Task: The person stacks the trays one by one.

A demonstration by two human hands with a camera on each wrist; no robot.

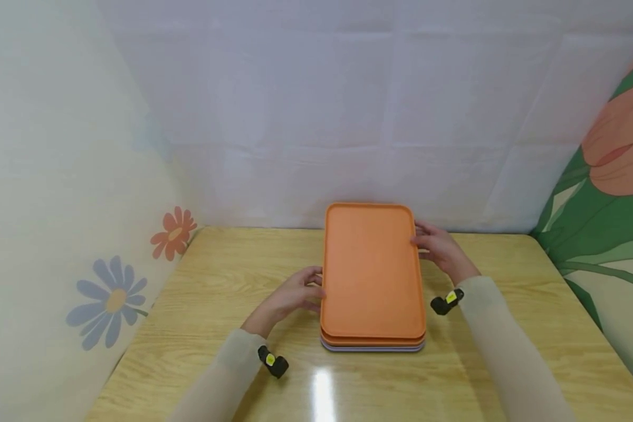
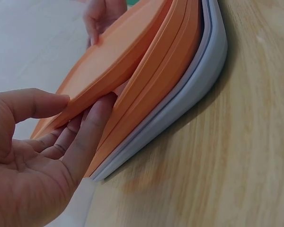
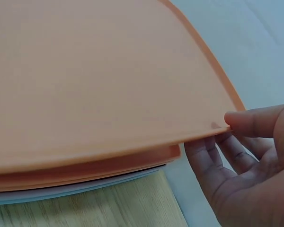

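Observation:
An orange tray tops a stack of trays near the back of the table. My left hand pinches its left rim, thumb on top and fingers beneath, as the left wrist view shows. On the far right side, my right hand grips the rim the same way. A gap separates this top tray from the orange trays below, so it is partly raised and tilted. Pale purple-grey trays form the bottom of the stack, resting on the wood.
The wood-grain table carries the stack. A white cloth backdrop hangs right behind it. Flower-printed panels stand on the left and right.

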